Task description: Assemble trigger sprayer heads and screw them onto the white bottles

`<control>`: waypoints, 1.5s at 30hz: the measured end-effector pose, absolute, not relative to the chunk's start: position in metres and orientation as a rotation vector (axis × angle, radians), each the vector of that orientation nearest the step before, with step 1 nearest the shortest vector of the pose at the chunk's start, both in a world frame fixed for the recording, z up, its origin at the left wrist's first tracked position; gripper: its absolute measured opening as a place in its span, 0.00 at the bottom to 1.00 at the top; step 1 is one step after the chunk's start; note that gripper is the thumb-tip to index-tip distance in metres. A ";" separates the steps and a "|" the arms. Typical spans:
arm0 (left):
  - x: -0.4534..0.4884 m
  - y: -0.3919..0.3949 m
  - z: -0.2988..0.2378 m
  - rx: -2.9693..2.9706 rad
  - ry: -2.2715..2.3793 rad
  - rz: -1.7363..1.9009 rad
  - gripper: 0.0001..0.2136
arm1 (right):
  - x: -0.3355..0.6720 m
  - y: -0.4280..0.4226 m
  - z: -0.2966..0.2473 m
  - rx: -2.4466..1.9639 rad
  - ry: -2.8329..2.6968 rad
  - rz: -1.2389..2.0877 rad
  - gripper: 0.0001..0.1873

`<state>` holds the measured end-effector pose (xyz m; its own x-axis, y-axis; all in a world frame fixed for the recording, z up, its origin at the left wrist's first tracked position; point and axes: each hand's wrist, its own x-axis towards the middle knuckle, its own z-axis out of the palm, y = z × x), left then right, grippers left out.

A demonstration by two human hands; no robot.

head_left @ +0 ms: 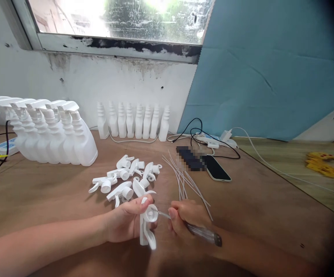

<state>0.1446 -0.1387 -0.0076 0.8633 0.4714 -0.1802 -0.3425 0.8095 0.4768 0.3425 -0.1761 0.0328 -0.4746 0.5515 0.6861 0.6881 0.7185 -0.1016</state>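
Observation:
My left hand (126, 221) is closed round a white trigger sprayer head (147, 227), its cap opening turned to the right. My right hand (186, 221) grips a clear pen-like tool (201, 232) whose thin tip points into that cap opening. Just beyond my left hand lies a heap of several loose white sprayer heads (126, 179). A bundle of thin clear dip tubes (184, 179) lies on the wooden table (256, 200) beyond my right hand.
A row of assembled white spray bottles (51, 130) stands at the left. Several capless white bottles (132, 121) line the wall. A phone (217, 168), a power strip (213, 140) with cables, and yellow parts (325, 163) at the far right.

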 end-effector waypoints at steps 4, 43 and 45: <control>0.147 -0.140 -0.008 0.420 0.312 0.449 0.07 | 0.348 -0.174 0.020 -0.889 -2.159 -0.214 0.22; 0.150 -0.139 -0.009 0.500 0.358 0.467 0.05 | 0.350 -0.173 0.032 -0.969 -2.132 0.148 0.23; 0.150 -0.139 -0.009 0.499 0.358 0.466 0.04 | 0.351 -0.171 0.027 -0.836 -2.174 0.030 0.22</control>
<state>0.1499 -0.1386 -0.0094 0.8360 0.5058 -0.2130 -0.3359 0.7785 0.5302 0.3507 -0.1713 0.0273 -0.4704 0.5747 0.6697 0.5561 0.7823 -0.2807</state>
